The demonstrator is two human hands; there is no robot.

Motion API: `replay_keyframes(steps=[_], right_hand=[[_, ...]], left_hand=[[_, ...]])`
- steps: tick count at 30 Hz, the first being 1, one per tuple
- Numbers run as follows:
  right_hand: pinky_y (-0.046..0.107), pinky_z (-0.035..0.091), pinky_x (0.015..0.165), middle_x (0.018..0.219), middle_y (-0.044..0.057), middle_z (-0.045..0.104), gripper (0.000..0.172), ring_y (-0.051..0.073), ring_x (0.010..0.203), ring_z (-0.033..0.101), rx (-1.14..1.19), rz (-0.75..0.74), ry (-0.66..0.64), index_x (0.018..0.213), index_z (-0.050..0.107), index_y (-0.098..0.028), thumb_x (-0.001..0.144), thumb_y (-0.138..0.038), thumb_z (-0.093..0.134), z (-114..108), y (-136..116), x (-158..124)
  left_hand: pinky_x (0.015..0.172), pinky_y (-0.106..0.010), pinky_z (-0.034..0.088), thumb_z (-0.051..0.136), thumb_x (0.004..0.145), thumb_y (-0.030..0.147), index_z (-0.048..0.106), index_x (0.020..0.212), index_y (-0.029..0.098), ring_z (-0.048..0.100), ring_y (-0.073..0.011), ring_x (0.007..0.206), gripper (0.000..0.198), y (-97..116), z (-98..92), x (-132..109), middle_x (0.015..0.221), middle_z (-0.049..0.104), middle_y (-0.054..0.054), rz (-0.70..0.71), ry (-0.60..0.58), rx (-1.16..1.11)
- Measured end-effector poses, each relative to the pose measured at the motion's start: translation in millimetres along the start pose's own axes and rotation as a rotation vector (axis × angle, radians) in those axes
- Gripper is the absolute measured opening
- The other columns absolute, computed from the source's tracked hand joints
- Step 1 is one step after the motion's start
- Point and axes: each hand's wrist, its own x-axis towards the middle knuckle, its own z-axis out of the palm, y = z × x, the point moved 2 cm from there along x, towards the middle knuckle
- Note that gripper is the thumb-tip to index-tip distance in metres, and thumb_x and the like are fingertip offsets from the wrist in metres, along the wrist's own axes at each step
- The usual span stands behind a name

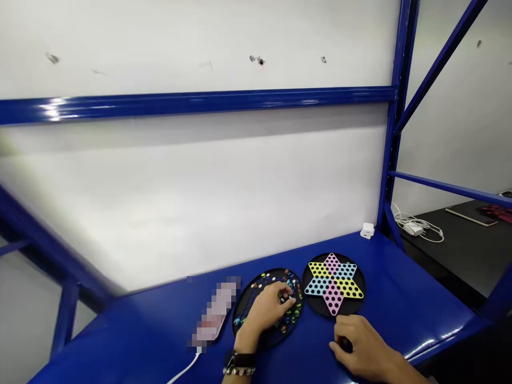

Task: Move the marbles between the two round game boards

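My left hand is over a round black tray of marbles, its fingers curled down and the thumb close to the index finger. What lies between the fingertips is too small to make out. Glossy marbles of several colours lie along the tray's right side. To the right of the tray stands a Chinese checkers board, a pink, yellow and blue star with dark holes on a black round base. My right hand rests just below that board, loosely curled, with no object visible in it.
A blurred-out phone with a white cable lies left of the tray on the blue shelf. A white charger plug sits at the back right. Blue metal posts frame the shelf; a dark table with cables stands beyond.
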Motion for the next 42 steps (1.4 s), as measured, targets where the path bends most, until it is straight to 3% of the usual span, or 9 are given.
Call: replay_keyframes(steps=[8,18,23,26,31,34,38,42], right_hand=[[0.023,0.032,0.061,0.071,-0.002,0.060,0.019,0.011,0.064,0.052,0.007,-0.002,-0.009,0.068,0.053,-0.019,0.085,-0.024,0.056,-3,-3,0],[0.022,0.035,0.060,0.069,-0.001,0.059,0.022,0.011,0.063,0.053,0.075,0.005,0.019,0.066,0.051,-0.019,0.087,-0.024,0.053,-2,1,1],[0.022,0.034,0.059,0.068,-0.002,0.059,0.021,0.010,0.062,0.051,0.067,0.023,0.009,0.065,0.052,-0.019,0.086,-0.024,0.054,-3,0,2],[0.023,0.033,0.059,0.068,-0.002,0.058,0.021,0.011,0.062,0.051,0.059,0.027,0.008,0.066,0.053,-0.019,0.086,-0.025,0.054,-3,-1,2],[0.023,0.032,0.059,0.067,-0.002,0.058,0.021,0.010,0.062,0.051,0.063,0.029,0.003,0.065,0.053,-0.019,0.086,-0.023,0.055,-5,-2,1],[0.022,0.032,0.059,0.068,-0.003,0.058,0.021,0.010,0.062,0.051,0.056,0.029,-0.003,0.066,0.053,-0.019,0.086,-0.023,0.056,-4,-2,1],[0.022,0.033,0.060,0.068,-0.003,0.058,0.020,0.010,0.063,0.051,0.042,0.033,-0.011,0.066,0.053,-0.019,0.085,-0.023,0.057,-2,0,1],[0.023,0.034,0.060,0.069,-0.002,0.059,0.020,0.011,0.063,0.052,0.044,0.031,-0.008,0.066,0.053,-0.019,0.086,-0.023,0.056,-3,0,1]], left_hand=[[0.068,-0.028,0.044,0.061,0.075,0.031,0.071,0.093,0.021,0.062,-0.0167,0.069,0.023,-11,2.9,1,0.094,0.072,-0.001,0.000,-0.035,-0.064],[0.076,-0.028,0.046,0.058,0.080,0.030,0.071,0.097,0.023,0.063,-0.0174,0.078,0.022,-4,-0.5,1,0.092,0.072,-0.002,0.021,0.047,-0.072],[0.077,-0.029,0.045,0.060,0.079,0.032,0.071,0.097,0.023,0.063,-0.0200,0.084,0.023,-3,4.0,1,0.097,0.072,-0.003,0.029,0.015,-0.002],[0.076,-0.029,0.045,0.059,0.082,0.034,0.071,0.096,0.023,0.062,-0.0196,0.082,0.022,3,4.6,1,0.097,0.072,-0.002,0.051,0.045,0.010],[0.071,-0.028,0.044,0.051,0.088,0.031,0.068,0.103,0.025,0.062,-0.0169,0.072,0.023,22,8.3,3,0.091,0.070,-0.001,0.119,0.189,0.048],[0.070,-0.027,0.044,0.049,0.091,0.030,0.064,0.109,0.026,0.063,-0.0169,0.073,0.024,31,15.2,6,0.084,0.070,0.000,0.109,0.206,0.058],[0.075,-0.027,0.046,0.049,0.091,0.026,0.063,0.112,0.027,0.066,-0.0169,0.080,0.025,34,21.3,7,0.097,0.072,0.000,0.132,0.142,0.034],[0.080,-0.027,0.047,0.040,0.094,0.022,0.063,0.106,0.027,0.065,-0.0175,0.094,0.026,25,11.8,5,0.112,0.068,-0.001,0.147,0.217,0.035]])
